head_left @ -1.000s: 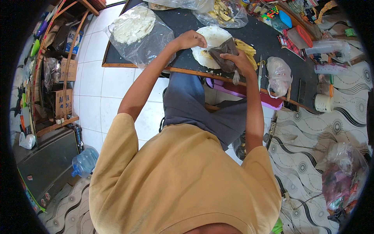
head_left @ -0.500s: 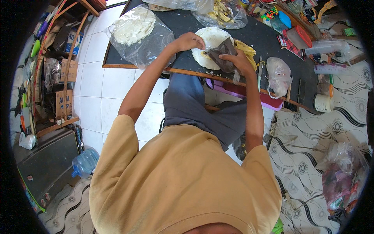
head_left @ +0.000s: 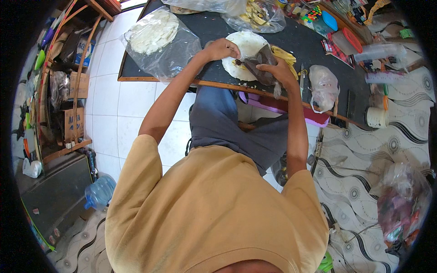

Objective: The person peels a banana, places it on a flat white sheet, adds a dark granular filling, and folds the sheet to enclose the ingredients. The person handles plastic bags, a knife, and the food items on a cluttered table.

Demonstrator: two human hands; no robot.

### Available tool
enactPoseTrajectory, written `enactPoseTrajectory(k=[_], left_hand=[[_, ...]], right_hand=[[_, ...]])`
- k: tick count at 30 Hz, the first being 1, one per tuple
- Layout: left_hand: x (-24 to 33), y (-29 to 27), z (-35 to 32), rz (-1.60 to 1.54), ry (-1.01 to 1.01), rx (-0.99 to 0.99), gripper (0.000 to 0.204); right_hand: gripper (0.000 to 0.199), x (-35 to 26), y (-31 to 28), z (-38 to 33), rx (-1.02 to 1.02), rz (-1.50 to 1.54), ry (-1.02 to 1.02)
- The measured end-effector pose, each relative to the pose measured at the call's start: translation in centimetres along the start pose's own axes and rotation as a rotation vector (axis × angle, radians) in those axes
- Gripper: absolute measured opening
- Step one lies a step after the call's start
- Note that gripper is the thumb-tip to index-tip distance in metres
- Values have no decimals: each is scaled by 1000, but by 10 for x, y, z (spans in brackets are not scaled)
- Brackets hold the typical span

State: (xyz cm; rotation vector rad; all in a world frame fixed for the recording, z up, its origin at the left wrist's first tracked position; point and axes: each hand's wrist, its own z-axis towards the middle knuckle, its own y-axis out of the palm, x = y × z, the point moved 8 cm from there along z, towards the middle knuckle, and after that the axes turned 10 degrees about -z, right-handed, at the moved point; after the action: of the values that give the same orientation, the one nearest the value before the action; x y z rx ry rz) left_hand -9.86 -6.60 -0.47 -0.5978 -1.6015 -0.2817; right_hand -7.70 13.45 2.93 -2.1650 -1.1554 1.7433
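A thin, white round wrapper sheet (head_left: pixel 248 42) lies flat on the dark table near its front edge. Small dark bits sit on it just below my left fingertips. My left hand (head_left: pixel 222 49) is over the sheet's left side, fingers curled and tips together; anything pinched in them is too small to make out. Gripped in my right hand (head_left: pixel 281 73) is a dark brown plastic bag (head_left: pixel 261 66), tilted over the sheet's right part. What is inside the bag cannot be seen clearly. Yellow banana-like pieces (head_left: pixel 284 55) lie beyond my right hand.
More white sheets (head_left: pixel 154 32) are piled on a clear plastic bag at the left. A bag of yellow peels (head_left: pixel 259 17) lies at the back. Right of my hand are a knife (head_left: pixel 302 79), a knotted plastic bag (head_left: pixel 324 86) and a dark flat object (head_left: pixel 351 103).
The whole view has shifted slightly. My left fingertips stay over the sheet, with dark bits now showing more plainly beneath them. My right hand keeps hold of the brown bag.
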Motion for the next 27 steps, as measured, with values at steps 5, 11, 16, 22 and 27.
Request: enactPoseTrajectory(k=[5, 11, 16, 22, 27], left_hand=[[-5, 9, 11, -47, 51, -65, 14], [-8, 19, 15, -64, 22, -66, 14], [-5, 21, 16, -24, 35, -72, 13], [2, 25, 19, 7, 57, -57, 13], [8, 34, 28, 63, 82, -49, 15]], right_hand=[[60, 7, -7, -2, 40, -9, -12], [64, 17, -15, -8, 94, -59, -32], [66, 22, -13, -9, 48, -60, 9], [66, 21, -18, -15, 60, -99, 39], [64, 35, -24, -14, 102, -106, 6]])
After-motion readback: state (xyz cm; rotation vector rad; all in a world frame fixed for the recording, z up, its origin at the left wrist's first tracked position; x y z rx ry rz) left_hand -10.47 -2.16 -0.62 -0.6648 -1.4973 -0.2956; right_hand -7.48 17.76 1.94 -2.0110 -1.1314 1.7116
